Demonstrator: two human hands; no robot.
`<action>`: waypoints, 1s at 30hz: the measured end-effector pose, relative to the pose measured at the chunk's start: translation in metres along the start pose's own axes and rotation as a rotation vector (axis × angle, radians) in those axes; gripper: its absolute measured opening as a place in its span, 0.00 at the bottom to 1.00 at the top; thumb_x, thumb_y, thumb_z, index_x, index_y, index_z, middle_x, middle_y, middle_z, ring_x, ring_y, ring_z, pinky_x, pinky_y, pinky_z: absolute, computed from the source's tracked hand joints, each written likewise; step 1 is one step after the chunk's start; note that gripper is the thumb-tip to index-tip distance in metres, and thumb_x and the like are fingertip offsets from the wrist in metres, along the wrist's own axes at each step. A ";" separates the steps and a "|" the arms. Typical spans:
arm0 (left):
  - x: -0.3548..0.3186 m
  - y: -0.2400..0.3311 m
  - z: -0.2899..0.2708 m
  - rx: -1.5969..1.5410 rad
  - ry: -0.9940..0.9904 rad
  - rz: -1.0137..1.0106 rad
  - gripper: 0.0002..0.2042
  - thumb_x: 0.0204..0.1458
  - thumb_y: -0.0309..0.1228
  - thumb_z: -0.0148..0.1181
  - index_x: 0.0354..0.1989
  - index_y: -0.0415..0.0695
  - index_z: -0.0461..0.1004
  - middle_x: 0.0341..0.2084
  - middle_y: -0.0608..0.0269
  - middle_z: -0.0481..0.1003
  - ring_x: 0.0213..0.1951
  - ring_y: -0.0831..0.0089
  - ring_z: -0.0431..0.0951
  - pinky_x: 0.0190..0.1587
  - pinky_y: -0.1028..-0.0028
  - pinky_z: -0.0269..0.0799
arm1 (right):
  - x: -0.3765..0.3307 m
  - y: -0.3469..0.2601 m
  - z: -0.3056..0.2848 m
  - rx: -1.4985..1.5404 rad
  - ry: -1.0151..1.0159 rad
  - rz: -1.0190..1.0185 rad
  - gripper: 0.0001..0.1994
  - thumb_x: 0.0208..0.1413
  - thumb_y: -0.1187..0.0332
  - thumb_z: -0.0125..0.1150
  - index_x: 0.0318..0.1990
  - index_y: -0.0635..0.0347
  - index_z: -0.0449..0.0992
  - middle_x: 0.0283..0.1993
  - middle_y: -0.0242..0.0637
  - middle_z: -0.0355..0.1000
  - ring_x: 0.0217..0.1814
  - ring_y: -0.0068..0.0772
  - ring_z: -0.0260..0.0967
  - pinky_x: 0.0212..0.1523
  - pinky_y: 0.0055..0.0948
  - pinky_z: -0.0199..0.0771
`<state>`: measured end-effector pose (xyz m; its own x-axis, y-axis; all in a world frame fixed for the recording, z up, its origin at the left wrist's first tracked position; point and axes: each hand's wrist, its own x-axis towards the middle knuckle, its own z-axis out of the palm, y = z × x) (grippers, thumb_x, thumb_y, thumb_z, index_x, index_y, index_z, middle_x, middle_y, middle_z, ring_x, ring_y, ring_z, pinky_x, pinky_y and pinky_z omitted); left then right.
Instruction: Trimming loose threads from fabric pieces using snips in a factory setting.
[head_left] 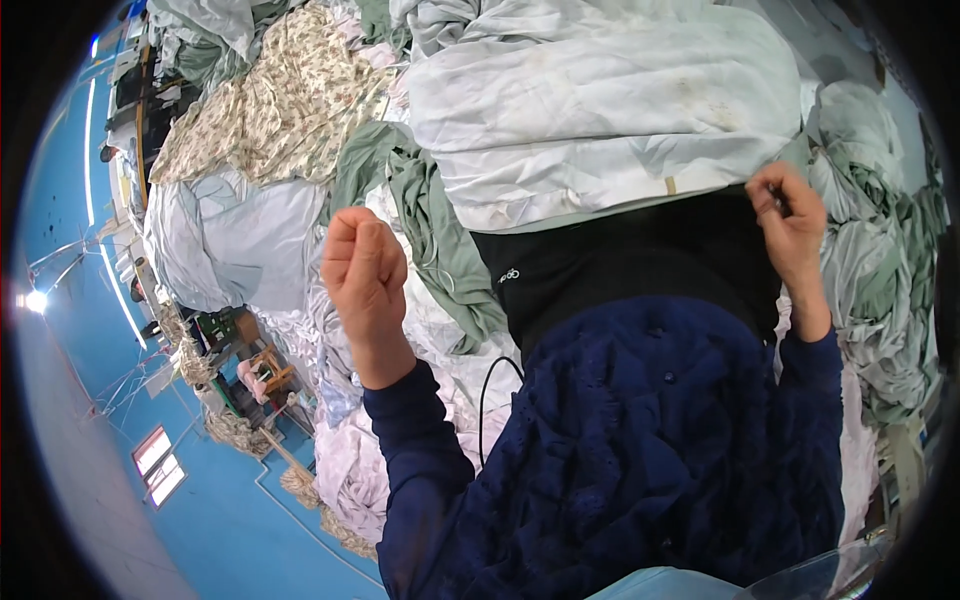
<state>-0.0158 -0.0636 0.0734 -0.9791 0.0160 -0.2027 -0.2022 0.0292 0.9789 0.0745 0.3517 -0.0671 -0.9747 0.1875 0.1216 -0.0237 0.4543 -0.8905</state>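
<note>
A large white cloth [600,110] with faint brown stains lies in folds across my lap, over black trousers [620,255]. Its near hem carries a small tan tab [671,185]. My left hand [366,268] is closed in a fist, raised left of the cloth and apart from it; whatever the fingers may hold is hidden. At the right end of the hem, my right hand [792,218] has its fingers curled against the thumb. Something small and dark may be between them, too small to name. I cannot tell whether this hand touches the cloth.
A green cloth [430,230] and a pale blue-white cloth [250,240] are heaped at left, with a floral cloth [285,100] beyond. More green and white fabric [865,240] is piled at right. A black cable [484,400] loops beside my left sleeve.
</note>
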 end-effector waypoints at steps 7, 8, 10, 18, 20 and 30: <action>0.000 0.115 0.057 -0.608 -0.589 0.166 0.02 0.66 0.19 0.44 0.40 0.40 0.63 0.16 0.72 0.60 0.12 0.86 0.55 0.12 0.80 0.51 | 0.076 -0.008 -0.003 0.053 0.058 0.149 0.08 0.65 0.67 0.62 0.38 0.62 0.78 0.24 0.20 0.66 0.23 0.09 0.59 0.24 0.17 0.57; -0.002 0.141 0.064 -0.589 -0.671 0.168 0.03 0.68 0.22 0.42 0.42 0.40 0.63 0.15 0.72 0.61 0.10 0.84 0.55 0.15 0.81 0.57 | 0.089 -0.004 0.004 0.072 0.051 0.120 0.08 0.65 0.67 0.62 0.38 0.62 0.78 0.24 0.20 0.66 0.23 0.09 0.59 0.24 0.17 0.57; 0.006 0.167 0.079 -0.587 -0.780 0.174 0.05 0.70 0.25 0.39 0.44 0.41 0.63 0.15 0.73 0.62 0.08 0.83 0.54 0.19 0.82 0.63 | 0.110 0.014 0.011 0.082 0.038 0.065 0.08 0.64 0.66 0.63 0.37 0.62 0.78 0.24 0.21 0.65 0.23 0.10 0.58 0.24 0.18 0.56; 0.000 0.111 0.157 -0.735 -0.925 -0.171 0.13 0.73 0.30 0.35 0.51 0.37 0.66 0.21 0.72 0.61 0.13 0.80 0.58 0.21 0.77 0.57 | 0.117 -0.019 0.014 0.094 -0.255 -0.226 0.09 0.54 0.67 0.71 0.39 0.58 0.80 0.28 0.29 0.74 0.31 0.20 0.70 0.32 0.23 0.68; 0.000 0.104 0.156 -0.773 -0.818 -0.227 0.14 0.73 0.31 0.35 0.51 0.35 0.67 0.20 0.72 0.61 0.13 0.79 0.56 0.19 0.78 0.55 | 0.073 -0.021 0.023 -0.186 -0.391 -0.464 0.29 0.34 0.63 0.82 0.47 0.55 0.76 0.41 0.40 0.73 0.44 0.47 0.73 0.42 0.41 0.74; -0.004 0.099 0.219 -0.581 -0.989 -0.245 0.09 0.68 0.33 0.51 0.40 0.40 0.71 0.20 0.69 0.66 0.13 0.82 0.59 0.16 0.81 0.53 | 0.150 0.034 0.047 -0.419 0.043 -0.333 0.10 0.46 0.75 0.57 0.38 0.58 0.75 0.39 0.46 0.75 0.44 0.57 0.73 0.42 0.49 0.72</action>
<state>-0.0272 0.1582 0.1652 -0.5209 0.8509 -0.0684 -0.6134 -0.3175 0.7231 -0.0831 0.3546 -0.0998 -0.9193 0.0055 0.3935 -0.2309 0.8021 -0.5508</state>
